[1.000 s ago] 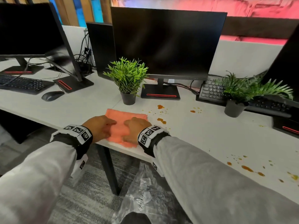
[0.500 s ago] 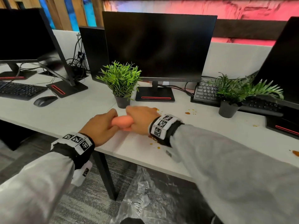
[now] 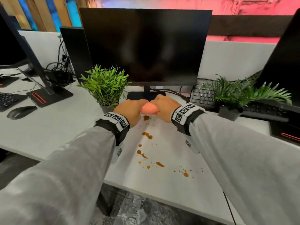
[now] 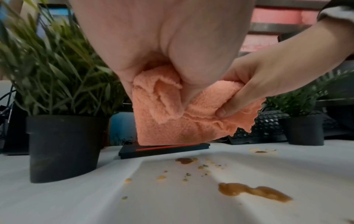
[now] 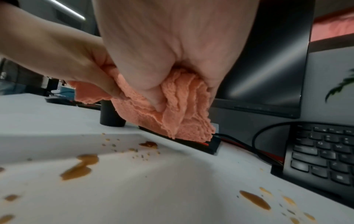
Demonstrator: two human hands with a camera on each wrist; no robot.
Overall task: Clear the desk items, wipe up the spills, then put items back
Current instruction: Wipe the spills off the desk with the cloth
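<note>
Both hands hold a bunched orange cloth [image 3: 149, 108] in the air above the white desk [image 3: 48, 127], just in front of the monitor's base. My left hand [image 3: 129, 111] grips its left end and my right hand [image 3: 164, 106] grips its right end. In the left wrist view the cloth [image 4: 178, 118] hangs from curled fingers clear of the desktop; the right wrist view shows the cloth [image 5: 172, 109] the same way. Brown spills [image 3: 146, 135] and crumbs dot the desk below and nearer me. Another spill [image 4: 252, 192] lies close to the left wrist camera.
A potted plant [image 3: 105, 88] stands just left of my hands, a second one [image 3: 230, 98] to the right. The monitor [image 3: 144, 46] and its base are right behind the cloth. A keyboard [image 3: 204, 96] lies at the right, a mouse [image 3: 21, 112] and another keyboard at the far left.
The cloth lay flat near the desk's front edge under both hands; it has been gathered up, lifted and carried forward and right, over the spills in front of the monitor.
</note>
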